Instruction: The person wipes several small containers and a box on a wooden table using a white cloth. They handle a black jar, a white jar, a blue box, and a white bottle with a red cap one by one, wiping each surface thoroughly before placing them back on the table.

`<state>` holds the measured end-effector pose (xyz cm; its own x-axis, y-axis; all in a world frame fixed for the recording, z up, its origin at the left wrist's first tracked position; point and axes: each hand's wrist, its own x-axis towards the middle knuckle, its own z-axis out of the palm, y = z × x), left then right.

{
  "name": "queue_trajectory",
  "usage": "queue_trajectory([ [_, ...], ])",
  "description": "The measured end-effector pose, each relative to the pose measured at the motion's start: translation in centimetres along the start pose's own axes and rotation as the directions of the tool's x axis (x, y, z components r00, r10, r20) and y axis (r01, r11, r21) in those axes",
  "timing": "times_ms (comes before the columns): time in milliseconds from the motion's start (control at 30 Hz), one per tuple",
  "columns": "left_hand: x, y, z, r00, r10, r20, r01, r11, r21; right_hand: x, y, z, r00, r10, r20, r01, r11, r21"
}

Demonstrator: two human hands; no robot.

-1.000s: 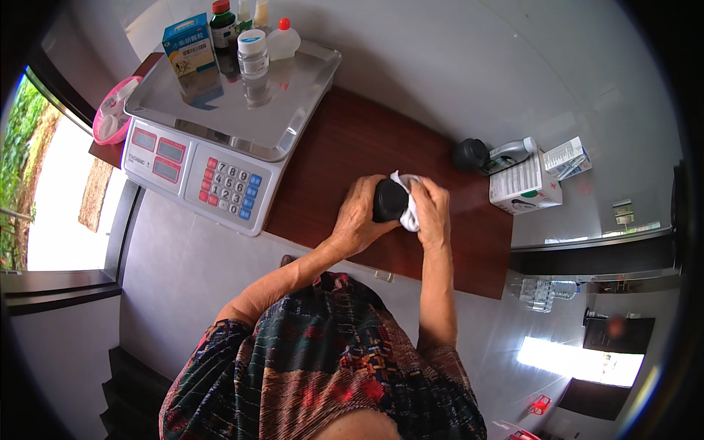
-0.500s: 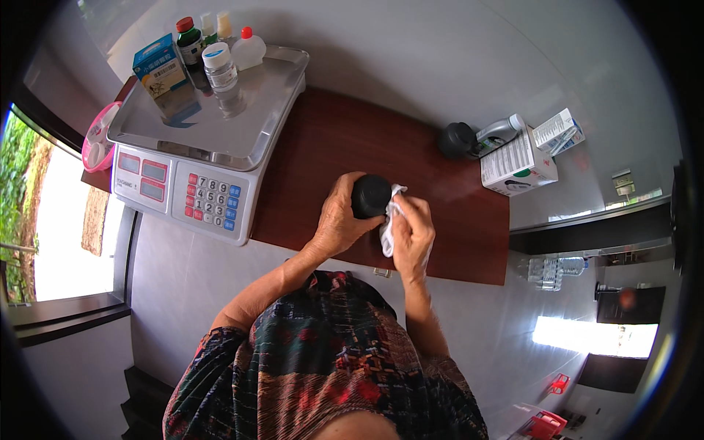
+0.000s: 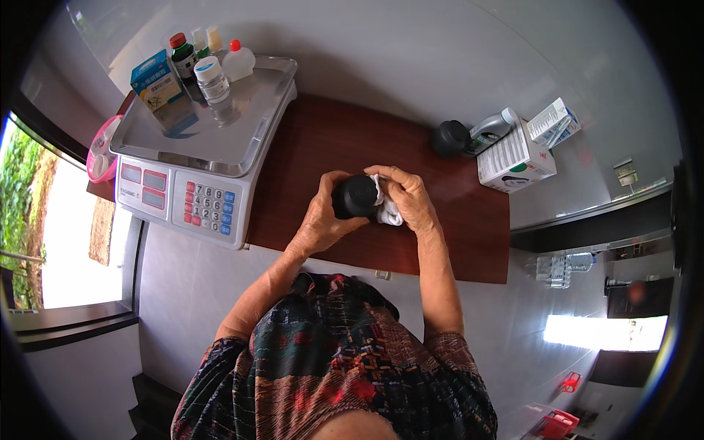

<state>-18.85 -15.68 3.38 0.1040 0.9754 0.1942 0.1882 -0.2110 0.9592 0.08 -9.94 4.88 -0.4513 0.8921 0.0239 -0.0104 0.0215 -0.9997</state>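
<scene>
Seemingly a home or small shop, given the weighing scale and bottles.

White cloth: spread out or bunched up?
Bunched up: the cloth shows crumpled folds between the right hand and the black container.

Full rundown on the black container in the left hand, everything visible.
The black container is round, dark all over, plastic-looking, its circular top facing up toward the camera. The left hand grips its left side; the white cloth in the right hand lies against its right side. It's over the brown table; contact can't be told.
</scene>
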Motion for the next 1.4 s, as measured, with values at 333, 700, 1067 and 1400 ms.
queue_trajectory([
  [333,-0.3,-0.1,0.9,0.996,-0.051,-0.069,0.055,0.997,0.057,-8.3,0.9,3.7,0.937,-0.344,-0.055,0.243,0.758,-0.605],
  [700,-0.3,-0.3,1.0,1.0,0.012,0.015,-0.014,0.996,0.091,-2.1,0.4,2.4,0.875,-0.187,-0.446,0.192,0.981,-0.033],
  [1067,-0.4,-1.3,1.0,0.995,0.096,0.015,-0.088,0.961,-0.262,-7.4,0.6,4.4,0.818,-0.51,-0.266,0.349,0.808,-0.475],
  [1400,-1.8,3.5,0.0,0.958,-0.092,0.271,0.268,0.621,-0.736,-5.8,-3.8,6.0,0.733,-0.631,-0.253,0.461,0.735,-0.497],
])
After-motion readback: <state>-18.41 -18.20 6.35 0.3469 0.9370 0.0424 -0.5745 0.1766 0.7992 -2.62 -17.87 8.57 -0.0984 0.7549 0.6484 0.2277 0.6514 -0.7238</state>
